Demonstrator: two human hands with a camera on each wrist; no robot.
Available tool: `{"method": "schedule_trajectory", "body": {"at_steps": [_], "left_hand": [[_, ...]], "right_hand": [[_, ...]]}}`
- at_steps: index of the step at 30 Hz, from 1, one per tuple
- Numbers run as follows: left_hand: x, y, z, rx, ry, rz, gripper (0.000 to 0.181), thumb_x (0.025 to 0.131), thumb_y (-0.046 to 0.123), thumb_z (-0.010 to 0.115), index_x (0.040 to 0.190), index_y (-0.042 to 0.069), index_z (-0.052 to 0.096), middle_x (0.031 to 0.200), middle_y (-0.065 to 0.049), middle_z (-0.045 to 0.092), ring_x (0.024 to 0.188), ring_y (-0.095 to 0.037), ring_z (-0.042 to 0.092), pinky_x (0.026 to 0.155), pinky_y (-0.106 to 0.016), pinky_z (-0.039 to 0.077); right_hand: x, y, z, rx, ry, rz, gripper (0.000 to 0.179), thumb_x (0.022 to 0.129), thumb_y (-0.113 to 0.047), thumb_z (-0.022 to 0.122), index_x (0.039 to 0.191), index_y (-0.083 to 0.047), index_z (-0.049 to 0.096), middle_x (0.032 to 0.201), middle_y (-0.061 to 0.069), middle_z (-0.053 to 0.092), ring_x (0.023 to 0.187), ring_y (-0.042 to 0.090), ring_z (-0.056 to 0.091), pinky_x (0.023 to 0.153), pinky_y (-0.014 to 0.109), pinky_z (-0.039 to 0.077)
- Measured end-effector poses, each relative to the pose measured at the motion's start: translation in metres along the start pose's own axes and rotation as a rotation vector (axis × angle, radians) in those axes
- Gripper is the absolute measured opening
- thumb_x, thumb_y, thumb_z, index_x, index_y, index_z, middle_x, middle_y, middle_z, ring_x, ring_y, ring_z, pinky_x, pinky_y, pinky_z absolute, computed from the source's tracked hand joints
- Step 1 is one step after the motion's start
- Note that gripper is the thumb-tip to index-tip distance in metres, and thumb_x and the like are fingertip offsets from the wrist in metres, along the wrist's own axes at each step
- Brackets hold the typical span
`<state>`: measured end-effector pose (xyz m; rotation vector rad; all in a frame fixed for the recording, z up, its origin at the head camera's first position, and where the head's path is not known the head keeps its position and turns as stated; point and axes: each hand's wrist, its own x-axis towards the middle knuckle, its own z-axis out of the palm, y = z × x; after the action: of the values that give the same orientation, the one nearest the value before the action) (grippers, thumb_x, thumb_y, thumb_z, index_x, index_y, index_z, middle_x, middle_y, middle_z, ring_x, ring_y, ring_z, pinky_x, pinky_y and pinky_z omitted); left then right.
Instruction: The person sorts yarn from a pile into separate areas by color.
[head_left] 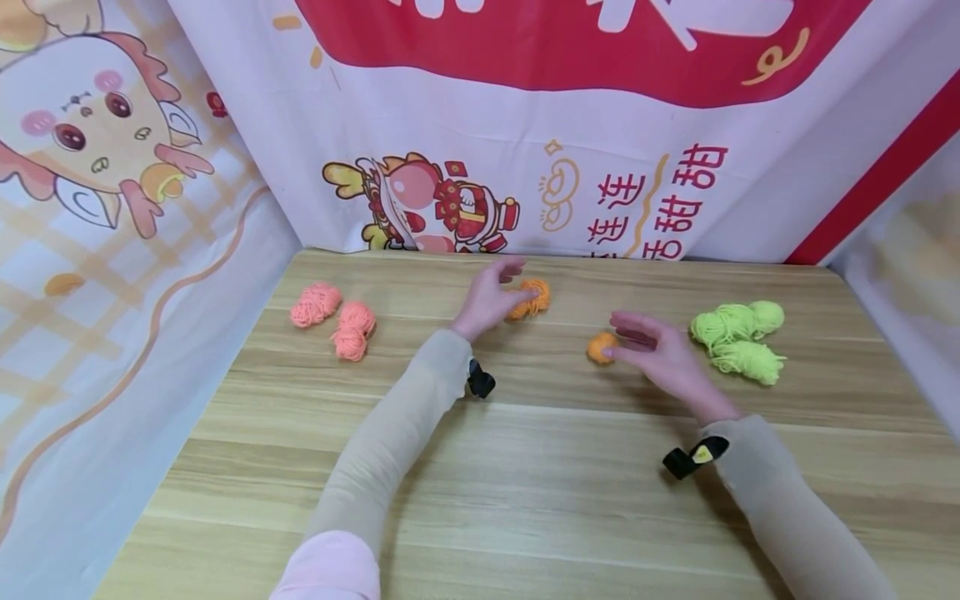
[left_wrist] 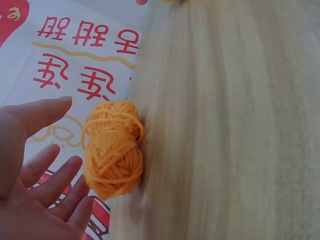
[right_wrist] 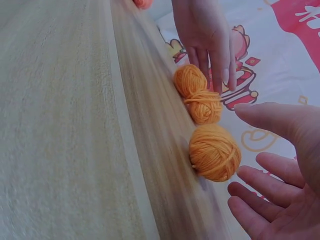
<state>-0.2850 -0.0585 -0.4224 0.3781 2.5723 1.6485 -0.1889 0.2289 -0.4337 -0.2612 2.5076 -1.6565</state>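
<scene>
My left hand is beside an orange skein of yarn near the table's back edge. In the left wrist view its thumb and fingers are spread, with the skein, pinched in at its middle, just past the fingertips. To the right, my right hand is next to a smaller orange yarn ball. The right wrist view has this round ball close to the extended fingers and thumb, and the orange skein behind it by the left hand. Neither hand is gripping its yarn.
Two pink yarn bundles lie at the left of the wooden table. Several light green yarn bundles are grouped at the right, beyond the right hand. A printed cloth hangs along the table's back edge.
</scene>
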Motion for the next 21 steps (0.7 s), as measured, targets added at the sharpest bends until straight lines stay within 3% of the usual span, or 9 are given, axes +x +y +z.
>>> {"method": "schedule_trajectory", "body": {"at_steps": [7,13,21], "left_hand": [[0.002,-0.008,0.002,0.071,-0.006,-0.045,0.062,0.089,0.018,0.081,0.144,0.009,0.054,0.139,-0.012,0.058,0.124,-0.027,0.054,0.104,-0.036,0.045],[0.002,-0.008,0.003,0.070,-0.021,-0.094,0.062,0.090,0.015,0.080,0.145,0.010,0.053,0.138,-0.010,0.058,0.122,-0.023,0.054,0.103,-0.035,0.046],[0.003,-0.014,0.004,0.092,-0.051,-0.067,0.054,0.092,0.011,0.077,0.141,0.004,0.058,0.132,-0.010,0.063,0.118,-0.023,0.057,0.099,-0.033,0.048]], "right_hand": [[0.002,0.004,0.001,0.011,-0.008,0.000,0.070,0.090,-0.023,0.082,0.147,0.000,0.050,0.145,0.019,0.054,0.131,0.034,0.053,0.109,0.045,0.042],[0.004,0.007,0.002,0.006,0.003,-0.005,0.068,0.090,-0.021,0.081,0.146,0.002,0.051,0.144,0.020,0.054,0.130,0.033,0.053,0.109,0.044,0.041],[0.005,0.008,0.003,-0.004,0.011,0.006,0.068,0.091,-0.020,0.081,0.146,0.002,0.050,0.145,0.019,0.054,0.130,0.034,0.053,0.109,0.044,0.042]]}}
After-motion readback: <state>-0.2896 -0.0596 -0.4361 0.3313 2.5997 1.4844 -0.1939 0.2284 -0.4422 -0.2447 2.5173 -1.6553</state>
